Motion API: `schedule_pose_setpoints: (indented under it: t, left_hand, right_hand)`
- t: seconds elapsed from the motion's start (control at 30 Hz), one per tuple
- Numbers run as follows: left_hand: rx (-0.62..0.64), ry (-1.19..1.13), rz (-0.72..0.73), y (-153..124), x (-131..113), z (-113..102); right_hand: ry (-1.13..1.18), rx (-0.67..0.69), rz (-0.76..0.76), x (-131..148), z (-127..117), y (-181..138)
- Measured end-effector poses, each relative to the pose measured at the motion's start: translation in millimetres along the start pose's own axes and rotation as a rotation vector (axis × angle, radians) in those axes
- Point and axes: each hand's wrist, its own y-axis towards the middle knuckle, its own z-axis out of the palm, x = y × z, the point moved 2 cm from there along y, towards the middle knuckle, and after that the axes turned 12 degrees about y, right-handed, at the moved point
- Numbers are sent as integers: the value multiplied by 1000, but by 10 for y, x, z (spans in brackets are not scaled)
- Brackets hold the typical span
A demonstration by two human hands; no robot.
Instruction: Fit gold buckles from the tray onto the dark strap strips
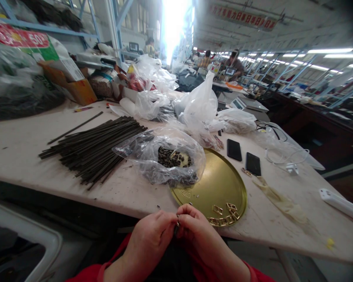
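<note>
My left hand (153, 235) and my right hand (198, 231) meet at the table's front edge, fingertips closed in a pinch. Between them shows a sliver of a small metal piece (178, 221); my fingers cover most of it, so its exact kind is hidden. Just beyond lies a round gold-coloured tray (220, 176), with several small gold rectangular buckles (223, 221) gathered along its near rim. An open clear plastic bag (147, 166) overlaps the tray's left side and holds many small dark pieces (170, 157).
A fanned pile of dark flat strips (91, 149) lies left of the bag. Two black phones (234, 149) and a yellowish glove-like piece (282, 203) are right of the tray. White plastic bags (198, 102) and a cardboard box (79, 90) crowd the back. People work farther off.
</note>
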Motion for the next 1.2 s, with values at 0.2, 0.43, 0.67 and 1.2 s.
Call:
schedule_pose_setpoints:
  t: [0.2,0.43,0.67,1.2]
  left_hand:
    - [27,-318,-186,10,33,-72]
    - [69,-493,-253,-3,29,-118]
    - [76,-590,-294,23,17,-124]
    - [5,-477,-283,14,-22,-176]
  right_hand:
    - [-85,141,-118,38,-13,-63]
    - [-487,168,-321,128,-61,-107]
    - [-300,146,-316,28,-18,-79]
    - [-377,167,-408,-5,0,-116]
